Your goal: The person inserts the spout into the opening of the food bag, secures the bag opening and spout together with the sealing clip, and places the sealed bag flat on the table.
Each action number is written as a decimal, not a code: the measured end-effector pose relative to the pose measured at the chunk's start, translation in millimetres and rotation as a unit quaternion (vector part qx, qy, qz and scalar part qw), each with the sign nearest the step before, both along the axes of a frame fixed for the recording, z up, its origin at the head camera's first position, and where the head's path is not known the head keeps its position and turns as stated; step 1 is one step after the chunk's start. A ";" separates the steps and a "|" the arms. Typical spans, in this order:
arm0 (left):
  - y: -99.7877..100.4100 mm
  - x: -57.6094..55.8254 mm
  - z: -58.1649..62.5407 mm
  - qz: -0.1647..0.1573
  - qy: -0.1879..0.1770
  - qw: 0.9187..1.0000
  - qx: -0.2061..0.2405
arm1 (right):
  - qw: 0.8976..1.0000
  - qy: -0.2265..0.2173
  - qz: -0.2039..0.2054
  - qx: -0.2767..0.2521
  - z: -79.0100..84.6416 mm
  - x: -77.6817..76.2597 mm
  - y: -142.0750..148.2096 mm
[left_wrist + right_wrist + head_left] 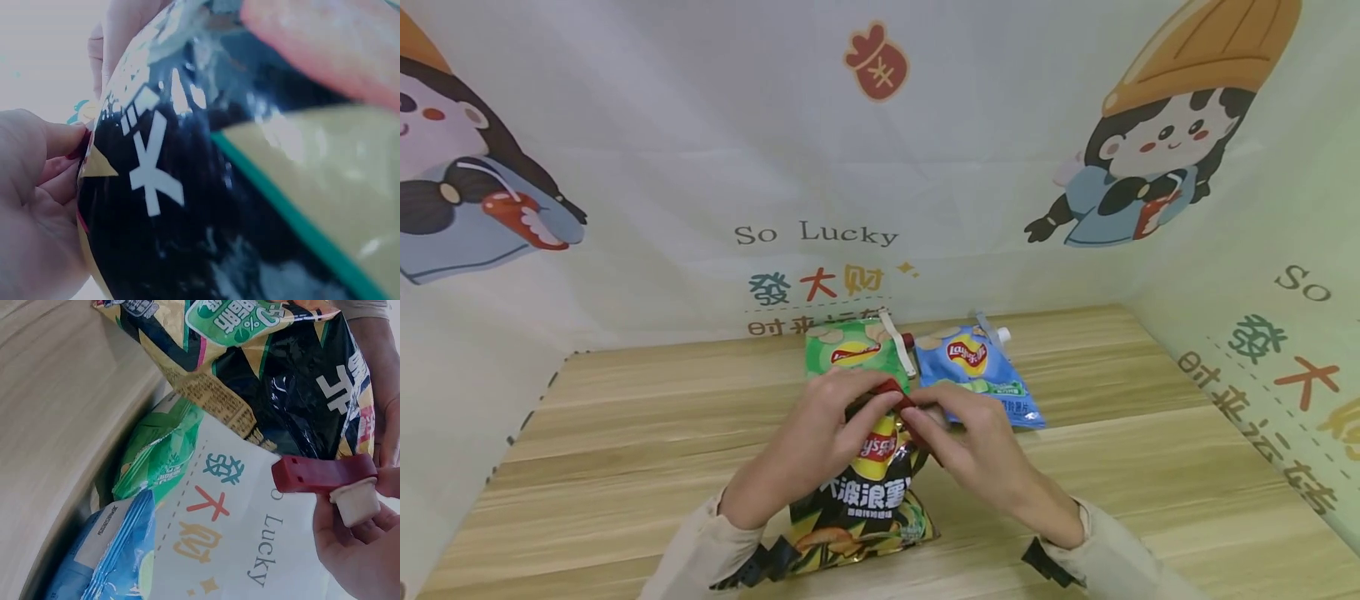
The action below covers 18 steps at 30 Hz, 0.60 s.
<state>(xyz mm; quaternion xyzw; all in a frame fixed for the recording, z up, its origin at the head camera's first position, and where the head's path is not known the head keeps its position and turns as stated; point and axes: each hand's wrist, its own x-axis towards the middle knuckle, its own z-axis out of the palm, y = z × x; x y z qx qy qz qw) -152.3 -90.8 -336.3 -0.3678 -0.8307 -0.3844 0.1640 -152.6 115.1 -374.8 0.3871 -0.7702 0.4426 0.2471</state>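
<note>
A black and gold potato chip bag (pixel 872 500) stands upright between both hands, with a dark red bag clip (pixel 322 474) across its top. My left hand (pixel 808 442) grips the clip and bag top from the left; in the left wrist view the thumb of that hand (pixel 37 181) pinches red plastic at the bag's edge. From the other side my right hand (pixel 988 446) pinches the clip's right end, where a white cap (pixel 356 503) sticks out beside the fingers. The bag's front fills most of the left wrist view.
Behind the black bag, a green chip bag (pixel 842 342) wears a white clip (pixel 898 346) with a red cap. To its right is a blue chip bag (pixel 973 367) with a grey clip and white cap. A printed cloth (pixel 970 208) encloses the wooden table (pixel 1150 467).
</note>
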 end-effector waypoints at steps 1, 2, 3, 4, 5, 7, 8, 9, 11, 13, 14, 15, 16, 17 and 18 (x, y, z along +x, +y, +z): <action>-0.1 -0.9 -0.3 0.000 -0.004 1.000 0.001 | 1.000 -0.021 0.001 0.007 0.4 -0.5 0.5; -0.5 -1.7 -0.5 0.000 -0.005 1.000 0.001 | 0.999 -0.049 0.006 0.016 0.5 -1.2 1.0; -1.1 -2.7 -0.6 0.000 -0.006 1.000 0.002 | 0.996 -0.082 0.011 0.027 1.0 -1.8 1.4; -2.5 -3.2 -0.7 0.002 -0.005 1.000 0.002 | 0.993 -0.114 0.017 0.041 1.2 -2.2 1.5; -4.0 -3.5 -0.7 0.006 -0.005 1.000 0.002 | 0.988 -0.144 0.024 0.055 1.5 -2.8 1.5; -7.1 -3.5 0.2 0.012 -0.005 1.000 -0.003 | 0.978 -0.189 0.040 0.076 1.6 -4.1 1.8; -8.6 -3.4 0.8 0.017 -0.005 1.000 -0.007 | 0.975 -0.203 0.047 0.082 1.2 -4.9 2.0; -9.8 -3.3 1.4 0.020 -0.007 1.000 -0.010 | 0.973 -0.209 0.053 0.087 0.9 -5.5 2.2; -11.8 -3.6 2.6 0.025 -0.008 0.999 -0.019 | 0.971 -0.212 0.061 0.087 -0.1 -6.7 2.6; -14.2 -4.1 4.2 0.026 -0.006 0.999 -0.024 | 0.971 -0.216 0.064 0.080 -1.2 -7.7 2.8; -15.5 -4.5 5.1 0.025 -0.003 0.999 -0.026 | 0.971 -0.218 0.064 0.077 -1.5 -8.0 3.1; -16.9 -5.2 5.9 0.025 0.001 0.999 -0.025 | 0.971 -0.219 0.063 0.074 -1.8 -8.2 3.4; -18.3 -5.6 6.9 0.025 0.007 0.999 -0.023 | 0.971 -0.222 0.062 0.070 -2.1 -8.3 3.9; -19.9 -6.0 7.7 0.027 0.011 0.999 -0.021 | 0.970 -0.226 0.062 0.063 -2.4 -8.5 4.6; -21.7 -6.2 8.5 0.029 0.015 0.999 -0.020 | 0.969 -0.232 0.064 0.056 -2.6 -8.6 5.3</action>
